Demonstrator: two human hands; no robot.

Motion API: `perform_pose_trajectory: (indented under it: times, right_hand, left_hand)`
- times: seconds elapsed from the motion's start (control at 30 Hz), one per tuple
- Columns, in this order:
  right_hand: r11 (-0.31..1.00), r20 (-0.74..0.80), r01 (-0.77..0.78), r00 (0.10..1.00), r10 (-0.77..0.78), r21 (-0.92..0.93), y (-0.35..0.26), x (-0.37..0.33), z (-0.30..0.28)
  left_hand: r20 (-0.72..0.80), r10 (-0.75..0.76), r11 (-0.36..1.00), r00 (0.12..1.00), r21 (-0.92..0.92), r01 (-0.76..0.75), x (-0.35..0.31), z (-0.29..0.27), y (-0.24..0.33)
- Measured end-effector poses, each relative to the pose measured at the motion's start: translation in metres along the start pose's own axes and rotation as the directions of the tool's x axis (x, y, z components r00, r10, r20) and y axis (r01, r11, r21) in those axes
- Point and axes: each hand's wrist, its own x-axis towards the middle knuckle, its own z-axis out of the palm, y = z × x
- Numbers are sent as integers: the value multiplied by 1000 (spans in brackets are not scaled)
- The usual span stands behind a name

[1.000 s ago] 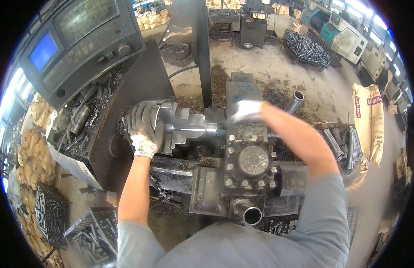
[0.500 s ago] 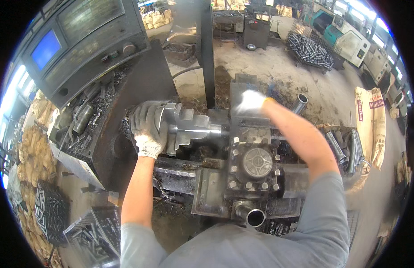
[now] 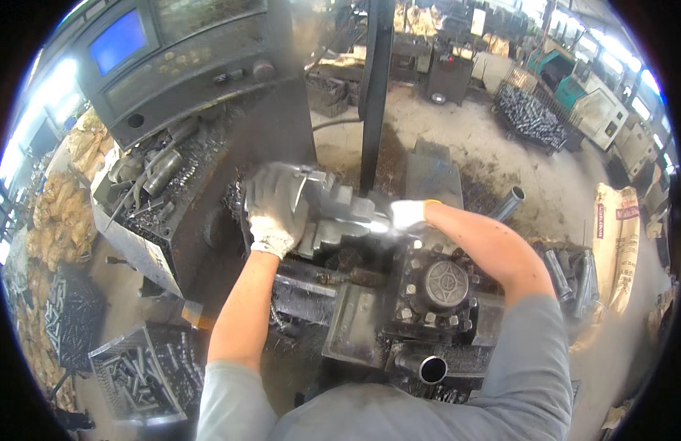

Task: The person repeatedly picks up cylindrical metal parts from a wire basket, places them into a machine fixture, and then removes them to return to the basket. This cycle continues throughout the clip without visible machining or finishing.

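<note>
My left hand [image 3: 276, 209], in a grey-coated white glove, wraps round the rim of a lathe chuck [image 3: 326, 234] with stepped jaws. From between the jaws a short, shiny round metal workpiece [image 3: 373, 223] sticks out to the right. My right hand [image 3: 408, 217], in a white glove, is at the free end of that workpiece, its fingers blurred and apparently closed on it. Just nearer than the right hand is the square tool post [image 3: 429, 294] with bolts and a round, star-marked cap [image 3: 446, 284]. A metal tube [image 3: 432, 369] points up at its front.
A machine cabinet with a blue screen [image 3: 118, 42] stands at the left, above a chip-covered tray [image 3: 160, 176]. Crates of metal parts [image 3: 138, 375] lie at lower left. Tubes [image 3: 568, 275] and a paper sack [image 3: 612, 242] are at right, with a loaded cart [image 3: 532, 117] beyond.
My right hand has come down and left from above the carriage to the workpiece end. My left hand stays on the chuck. The whole view has shifted slightly.
</note>
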Motion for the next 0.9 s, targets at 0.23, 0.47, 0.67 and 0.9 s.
perform_pose_trajectory:
  times: [0.23,0.47,0.67,0.9]
  right_hand:
    - [630,-496,-448,861,114,-634,-37,-126,-19]
    - [958,-714,-247,645,274,144,-172,-244,79]
    - [29,-275,275,941,198,961,-206,-173,268]
    - [88,-130,104,920,369,991,-143,-131,370]
  left_hand:
    - [-17,-56,997,998,-49,55,-6,9,-9]
    - [-3,20,930,1000,-367,-20,-37,-51,19]
    - [863,111,-615,492,-329,716,-205,-80,107]
    - [968,-57,-514,246,-240,824,-259,-28,122]
